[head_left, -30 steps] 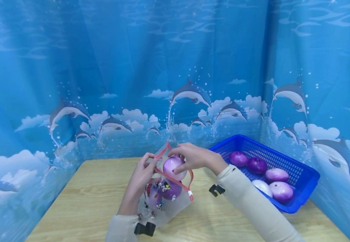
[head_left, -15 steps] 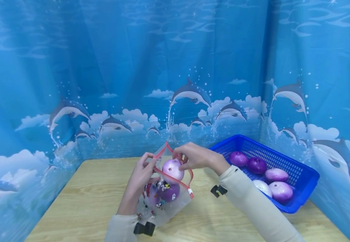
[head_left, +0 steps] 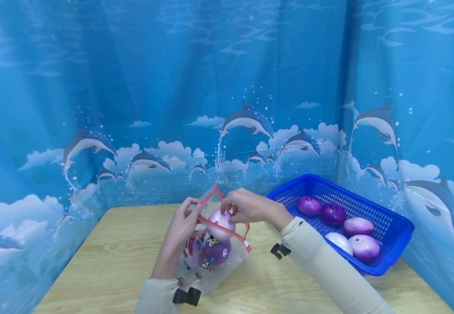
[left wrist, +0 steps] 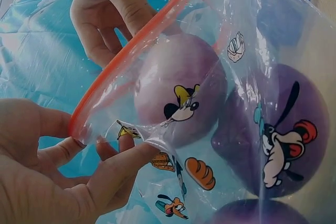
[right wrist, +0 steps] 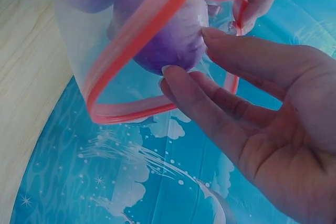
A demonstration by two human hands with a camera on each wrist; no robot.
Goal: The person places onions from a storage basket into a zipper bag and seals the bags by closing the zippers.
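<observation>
At the left, a bare left hand (head_left: 179, 224) pinches the edge of a soft, see-through plastic bag (head_left: 228, 272) printed with small cartoon figures, its mouth bordered by a smooth red zip band (right wrist: 142, 34). Through the crinkled, shiny film show rounded, glossy purple onions low in the bag, a deep purple onion (head_left: 218, 252) among them. Just above it, inside the bag's mouth, sits a pale lilac, globe-shaped onion (head_left: 220, 226) with a satiny skin. The bare right hand (head_left: 246, 205) reaches in at the opening, its bent fingers and thumb tip pinching this pale onion. Farther right stands a rectangular blue plastic basket (head_left: 398, 250) with lattice walls, holding five smooth onions: a magenta one (head_left: 309, 205), a dark purple one (head_left: 333, 214), a white one (head_left: 339, 244) and two pinkish ones (head_left: 359, 226). Bag and basket are on a light table (head_left: 113, 257) with wavy wood grain; behind hangs a creased blue curtain (head_left: 172, 87) printed with leaping dolphins, clouds and water.
</observation>
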